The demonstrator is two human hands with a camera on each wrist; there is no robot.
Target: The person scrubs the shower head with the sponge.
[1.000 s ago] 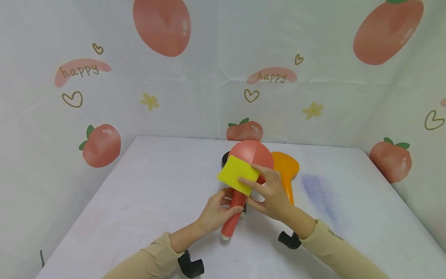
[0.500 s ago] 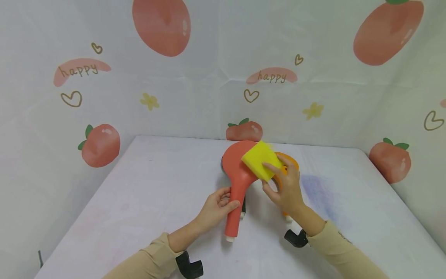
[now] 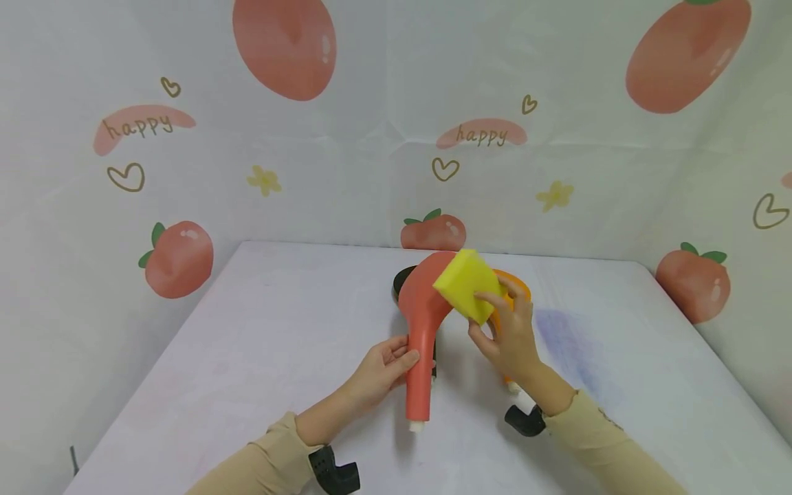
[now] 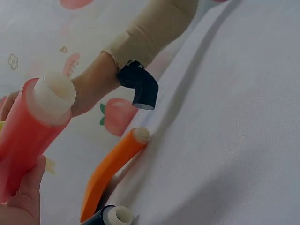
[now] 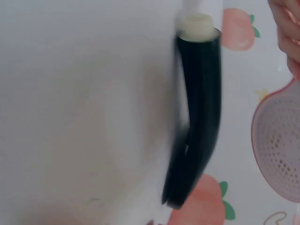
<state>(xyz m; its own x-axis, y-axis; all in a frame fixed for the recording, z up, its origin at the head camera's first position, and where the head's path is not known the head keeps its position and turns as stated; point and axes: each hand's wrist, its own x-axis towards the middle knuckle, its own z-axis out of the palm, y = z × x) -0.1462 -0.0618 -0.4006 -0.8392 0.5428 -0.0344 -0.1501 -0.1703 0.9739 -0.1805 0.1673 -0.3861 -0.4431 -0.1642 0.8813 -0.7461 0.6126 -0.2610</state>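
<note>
My left hand (image 3: pixel 379 371) grips the handle of a red shower head (image 3: pixel 421 337), thumb across the front, and holds it raised over the table. Its white threaded end points down toward me. The perforated spray face (image 5: pixel 281 136) shows in the right wrist view. My right hand (image 3: pixel 513 337) pinches a yellow sponge (image 3: pixel 467 285) between fingers and thumb, at the right side of the red head, overlapping it in the head view. Behind lie a black shower head (image 5: pixel 201 93) and an orange shower head (image 4: pixel 110 173), both partly hidden in the head view.
A white-covered table (image 3: pixel 297 309) reaches back to a white curtain (image 3: pixel 346 172) printed with fruit and hearts. A bluish smudge (image 3: pixel 566 344) marks the tabletop on the right. Each wrist carries a black camera mount (image 3: pixel 334 471).
The red shower head has turned from its lighter face to its plain red back, then rotated further sideways. The right hand has shifted right with the sponge, from in front of the head to its side.
</note>
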